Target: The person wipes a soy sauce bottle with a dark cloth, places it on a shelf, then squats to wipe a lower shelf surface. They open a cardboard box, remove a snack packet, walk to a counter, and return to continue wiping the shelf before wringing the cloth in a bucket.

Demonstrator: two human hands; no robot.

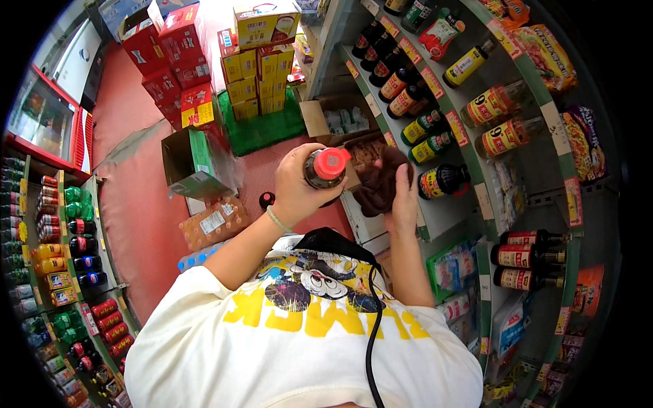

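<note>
My left hand [292, 187] is wrapped round a dark bottle with a red cap [332, 163], likely a sauce bottle, held up in front of my chest. Its label is mostly hidden by my fingers. Beside it, a dark brown cloth [374, 187] is bunched against my right hand [404, 204], whose thumb side faces up; part of its fingers is hidden behind the cloth. Cloth and bottle look close together, but I cannot tell whether they touch. Close to my right hand, a dark sauce bottle with a yellow label [439, 181] stands on the shelf.
Shelves of sauce bottles [408, 102] curve along the right. Open cardboard boxes [333, 117] sit below them. On the floor stand red cartons [182, 54], a green open box [197, 160], a wrapped bottle pack [214, 223] and another red-capped bottle [266, 200]. Drink shelves [61, 238] line the left.
</note>
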